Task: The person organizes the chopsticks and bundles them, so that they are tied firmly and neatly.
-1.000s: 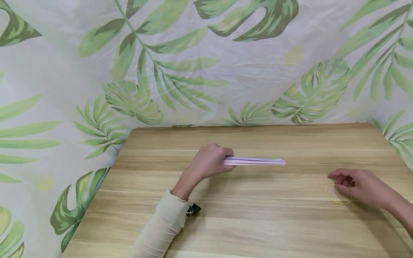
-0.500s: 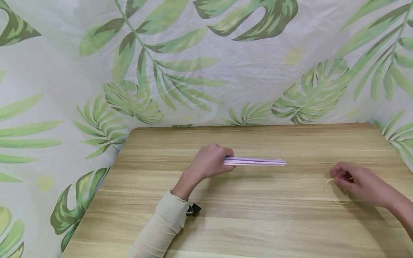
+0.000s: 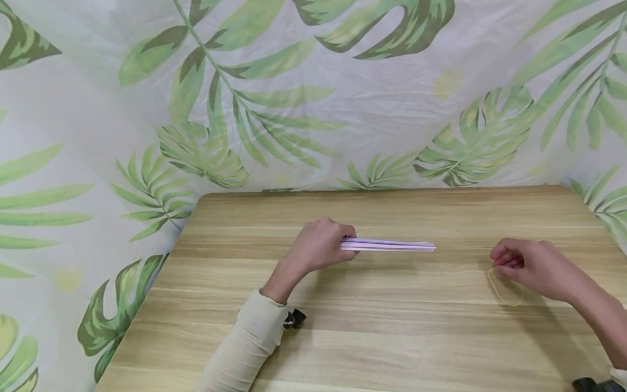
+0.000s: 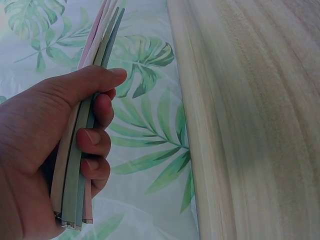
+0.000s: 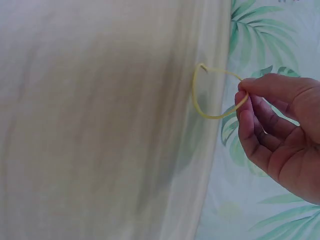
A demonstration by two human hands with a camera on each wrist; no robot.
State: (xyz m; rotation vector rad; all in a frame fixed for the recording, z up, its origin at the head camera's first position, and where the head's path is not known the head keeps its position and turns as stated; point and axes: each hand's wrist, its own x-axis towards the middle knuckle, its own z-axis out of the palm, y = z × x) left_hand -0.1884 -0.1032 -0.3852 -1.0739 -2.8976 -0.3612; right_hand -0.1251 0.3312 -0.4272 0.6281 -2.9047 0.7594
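My left hand [image 3: 317,245] grips a bundle of slim pastel chopsticks [image 3: 392,245] above the table. In the left wrist view, pink, greenish and bluish chopsticks [image 4: 73,170] run through the curled fingers, square ends at the bottom and narrower ends at the top. Over the table's right side, my right hand [image 3: 543,269] pinches a thin yellow rubber band [image 5: 194,95] between thumb and forefinger. The band hangs as a loose loop, apart from the chopsticks. Its other fingers are loosely curled.
A wooden table [image 3: 392,332] lies under both hands. Behind and to the left hangs a leaf-patterned cloth [image 3: 382,109]. Small black objects show by the left sleeve [image 3: 294,319] and at the lower right near the right wrist.
My right hand has risen slightly and shifted left with the rubber band, whose loop has turned and changed shape. The left hand and the chopsticks have hardly moved.
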